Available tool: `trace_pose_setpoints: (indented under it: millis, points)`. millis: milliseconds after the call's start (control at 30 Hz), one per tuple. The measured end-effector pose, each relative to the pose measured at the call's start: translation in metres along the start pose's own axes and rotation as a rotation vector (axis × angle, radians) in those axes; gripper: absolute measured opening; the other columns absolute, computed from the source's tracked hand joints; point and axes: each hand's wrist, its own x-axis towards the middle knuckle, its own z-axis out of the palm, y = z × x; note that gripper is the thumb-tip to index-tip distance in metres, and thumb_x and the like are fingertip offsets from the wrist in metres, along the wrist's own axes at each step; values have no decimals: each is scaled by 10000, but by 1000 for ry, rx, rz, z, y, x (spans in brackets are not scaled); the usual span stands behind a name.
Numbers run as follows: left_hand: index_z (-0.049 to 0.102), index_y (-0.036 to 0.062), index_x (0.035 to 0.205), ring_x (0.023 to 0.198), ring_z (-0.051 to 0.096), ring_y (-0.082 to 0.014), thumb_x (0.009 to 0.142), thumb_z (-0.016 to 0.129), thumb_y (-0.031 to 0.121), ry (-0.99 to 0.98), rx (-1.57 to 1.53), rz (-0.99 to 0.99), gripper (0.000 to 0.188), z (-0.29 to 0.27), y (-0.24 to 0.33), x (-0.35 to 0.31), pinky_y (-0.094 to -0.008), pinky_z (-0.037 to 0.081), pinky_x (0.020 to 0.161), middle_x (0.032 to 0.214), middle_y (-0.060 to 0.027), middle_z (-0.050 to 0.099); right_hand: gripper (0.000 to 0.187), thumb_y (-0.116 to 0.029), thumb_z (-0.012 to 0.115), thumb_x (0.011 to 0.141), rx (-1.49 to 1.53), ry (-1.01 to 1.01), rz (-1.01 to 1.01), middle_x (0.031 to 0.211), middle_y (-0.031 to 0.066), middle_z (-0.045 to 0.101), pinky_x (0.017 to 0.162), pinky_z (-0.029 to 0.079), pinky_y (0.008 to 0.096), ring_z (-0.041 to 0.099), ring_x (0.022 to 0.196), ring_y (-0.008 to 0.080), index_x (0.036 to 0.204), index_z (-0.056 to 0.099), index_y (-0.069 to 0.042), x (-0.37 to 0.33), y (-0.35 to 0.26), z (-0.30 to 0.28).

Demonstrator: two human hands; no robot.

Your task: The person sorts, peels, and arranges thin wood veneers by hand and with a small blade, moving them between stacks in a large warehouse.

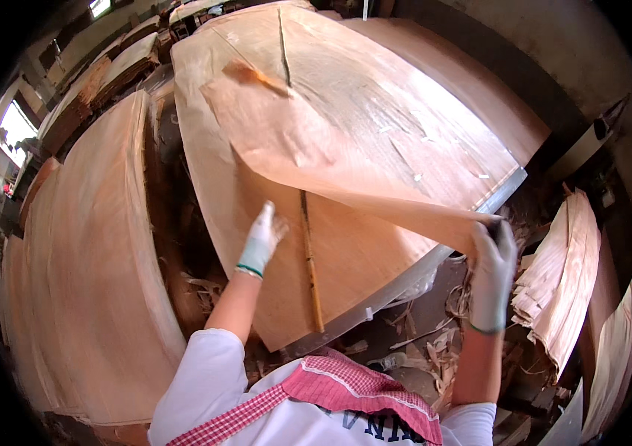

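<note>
Veneer (pixel 293 141), thin and papery, lifts off the stack (pixel 375 245); I see my right hand (pixel 493 271) pinching its near-right corner, my left hand (pixel 262 239) lying spread flat beneath it beside a stick (pixel 311 267).

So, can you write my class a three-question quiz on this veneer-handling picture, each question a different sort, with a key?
1. True or false: the right hand grips an edge of the lifted veneer sheet.
2. The left hand is: A) bare, B) in a light glove, C) holding a hammer.
3. Fill in: a thin wooden ___ lies on the veneer stack beside the left hand.

Key: 1 true; 2 B; 3 stick.
</note>
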Motion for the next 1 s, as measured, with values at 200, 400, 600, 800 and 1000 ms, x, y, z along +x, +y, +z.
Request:
trace_pose_setpoints:
  millis: [200,400,600,800,1000]
  points:
    - [-25,19,1501,1416,234,-372,777,628,673,-18,-423,-7,1174,78,45,27,-479,320,1111,1560,-207,120,460,-125,662,813,-1025,304,-857,1265,179,574,935,456,359,580,1107,284,1236,567,27,-98,14,-305]
    - [518,49,1226,1121,585,-290,1001,425,391,-36,-307,165,420,93,22,40,-441,498,959,1250,-135,582,385,-194,637,838,225,780,-287,1184,203,612,910,466,430,581,1084,308,1132,623,55,-114,-14,-383]
    - [492,12,1314,1132,589,-283,969,435,489,94,-177,32,591,276,-37,-49,-419,498,940,1274,-146,582,379,-210,637,845,-86,913,-320,1225,217,585,904,470,417,570,1082,295,1110,635,61,-136,50,-552]
    - [667,-16,1023,888,587,-210,865,613,289,153,1039,656,348,254,-85,28,-375,486,833,977,-106,654,349,-213,588,885,-150,867,-233,1117,136,591,789,441,314,562,961,238,1159,585,4,-112,58,-619]
    - [666,40,943,777,513,-111,900,592,289,-63,450,557,263,390,-72,121,-276,463,691,880,5,591,150,-245,600,920,205,1025,149,823,-45,557,547,427,193,526,712,56,1037,636,-159,-29,94,-672]
